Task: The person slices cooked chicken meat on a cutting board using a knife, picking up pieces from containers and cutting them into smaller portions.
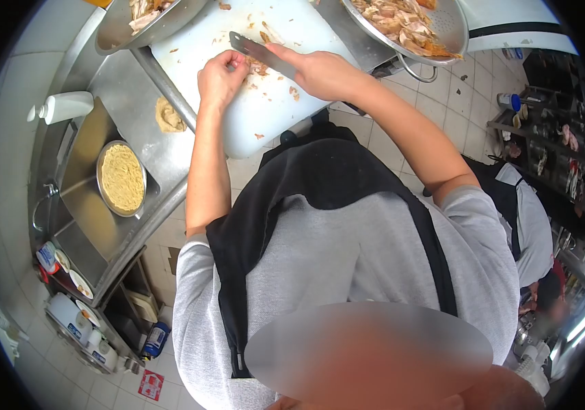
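and here's the right hand (324, 75), wrapped firmly around the knife (275, 60), forefinger side up against the blade, probably for steadier control. the left hand (220, 80) curls beside it, thumb and fingertips bunched together, perhaps tucked clear of the edge; whether they pinch anything, one can't tell. between them, small meat shreds (258, 67) lie on the white cutting board (265, 116), right by the blade. out to the sides, a metal bowl (111, 35) carries pale strips while a perforated colander (454, 31) is heaped with browner meat, both seemingly kept within easy reach. over in the sink (87, 212), a round pan (121, 214) brims with yellowish, lumpy stuff!
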`<state>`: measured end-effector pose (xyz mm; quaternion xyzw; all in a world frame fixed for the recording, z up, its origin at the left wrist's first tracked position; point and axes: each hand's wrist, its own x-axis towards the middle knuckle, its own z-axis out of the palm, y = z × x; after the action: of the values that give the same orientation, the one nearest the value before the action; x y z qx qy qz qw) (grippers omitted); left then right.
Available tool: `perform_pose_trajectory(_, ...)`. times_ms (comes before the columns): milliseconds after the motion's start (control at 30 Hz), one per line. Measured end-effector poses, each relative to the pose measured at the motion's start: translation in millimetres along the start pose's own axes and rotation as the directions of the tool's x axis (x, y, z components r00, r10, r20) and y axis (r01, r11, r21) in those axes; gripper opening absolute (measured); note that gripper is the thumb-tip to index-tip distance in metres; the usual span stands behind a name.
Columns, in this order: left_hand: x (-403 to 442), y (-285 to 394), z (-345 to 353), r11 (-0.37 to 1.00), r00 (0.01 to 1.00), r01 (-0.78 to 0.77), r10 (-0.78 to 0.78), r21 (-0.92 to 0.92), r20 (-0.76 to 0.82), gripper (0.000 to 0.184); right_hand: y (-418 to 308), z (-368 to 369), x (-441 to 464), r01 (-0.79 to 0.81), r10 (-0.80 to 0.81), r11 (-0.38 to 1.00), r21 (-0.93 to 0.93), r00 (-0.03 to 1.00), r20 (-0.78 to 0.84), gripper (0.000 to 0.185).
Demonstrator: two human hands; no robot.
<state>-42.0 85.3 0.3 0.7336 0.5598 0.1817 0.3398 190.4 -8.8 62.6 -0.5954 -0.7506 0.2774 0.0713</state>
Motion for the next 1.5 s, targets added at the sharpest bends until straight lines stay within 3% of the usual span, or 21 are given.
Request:
perform_pose_trajectory(100,0,-2,3,1.000,1.000,-0.006,0.006,0.005,-0.021,0.024,9,14,7,-0.061,0.061,0.992,0.107,0.998,-0.003,0.083)
perform_pose_trajectory(200,0,-4,6,0.999,0.998,-0.028,0.027,-0.028,-0.055,0.021,12,24,6,0.046,-0.031,0.994,0.102,0.989,-0.142,0.081)
perform_pose_trajectory(267,1,-2,5,1.000,0.999,0.012,-0.011,0.020,-0.047,0.020,-1,13,1,-0.034,0.036,0.995,0.097,0.999,-0.016,0.080)
perform_pose_trajectory(400,3,-3,6,0.999,0.999,0.030,-0.029,0.018,-0.039,0.020,-3,5,-14,-0.052,0.056,0.992,0.114,0.998,-0.039,0.080)
perform_pose_trajectory(467,2,-5,7,1.000,1.000,-0.002,0.003,0.015,-0.026,0.024,-8,-6,-22,-0.106,0.111,0.992,-0.065,0.990,0.082,0.076)
perform_pose_trajectory(500,3,-6,7,1.000,1.000,-0.001,0.002,0.015,-0.025,0.024,-7,-2,-20,-0.107,0.112,0.992,-0.064,0.990,0.084,0.076)
perform_pose_trajectory(600,1,-4,9,1.000,1.000,0.009,-0.009,-0.008,-0.007,0.024,-8,14,-1,-0.094,0.094,0.996,-0.009,0.996,-0.004,0.075)
perform_pose_trajectory(667,-3,2,7,0.996,0.999,-0.041,0.043,0.073,-0.029,0.022,-15,16,16,-0.113,0.117,0.970,0.214,0.993,-0.006,0.077)
perform_pose_trajectory(800,-4,6,-2,0.982,0.995,-0.097,0.099,0.162,-0.004,0.022,-5,13,18,-0.107,0.121,0.982,0.156,0.989,-0.086,0.076)
perform_pose_trajectory(867,-6,-6,-3,0.974,0.981,-0.161,0.176,0.162,-0.083,0.029,16,23,11,0.000,0.046,0.993,0.121,0.926,-0.375,0.074)
perform_pose_trajectory(900,-8,-8,-4,0.974,0.982,-0.157,0.172,0.161,-0.083,0.029,22,24,4,0.000,0.045,0.993,0.121,0.927,-0.371,0.074)
perform_pose_trajectory(967,-15,8,-19,0.904,0.926,-0.372,0.378,0.210,0.011,0.043,23,10,-14,-0.127,0.251,0.927,0.354,0.911,-0.329,0.073)
perform_pose_trajectory(1000,-17,22,-26,0.890,0.936,-0.348,0.313,0.293,0.162,0.064,32,17,-13,-0.128,0.307,0.868,0.481,0.898,-0.315,0.076)
perform_pose_trajectory(1033,-15,26,-25,0.889,0.936,-0.349,0.314,0.296,0.159,0.064,36,18,-15,-0.124,0.304,0.868,0.480,0.898,-0.317,0.076)
perform_pose_trajectory(1100,-3,32,-23,0.749,0.882,-0.468,0.427,0.468,0.199,0.076,43,22,-17,-0.168,0.431,0.605,0.778,0.891,-0.143,0.079)
perform_pose_trajectory(1200,28,39,-19,0.743,0.866,-0.500,0.440,0.445,0.238,0.083,56,37,-16,-0.119,0.439,0.539,0.834,0.884,-0.158,0.080)
perform_pose_trajectory(1333,56,43,-5,0.659,0.771,-0.636,0.523,0.401,0.363,0.077,65,38,-11,-0.088,0.455,0.433,0.897,0.880,-0.134,0.080)
perform_pose_trajectory(1400,56,53,-4,0.571,0.757,-0.653,0.465,0.498,0.459,0.063,71,38,-8,-0.074,0.449,0.376,0.924,0.886,-0.112,0.081)
perform_pose_trajectory(1433,55,57,-6,0.569,0.755,-0.655,0.465,0.497,0.463,0.063,69,37,-9,-0.074,0.451,0.373,0.925,0.885,-0.111,0.081)
perform_pose_trajectory(1500,51,62,-10,0.624,0.769,-0.630,0.418,0.462,0.484,0.042,66,36,-10,-0.085,0.450,0.386,0.918,0.887,-0.107,0.078)
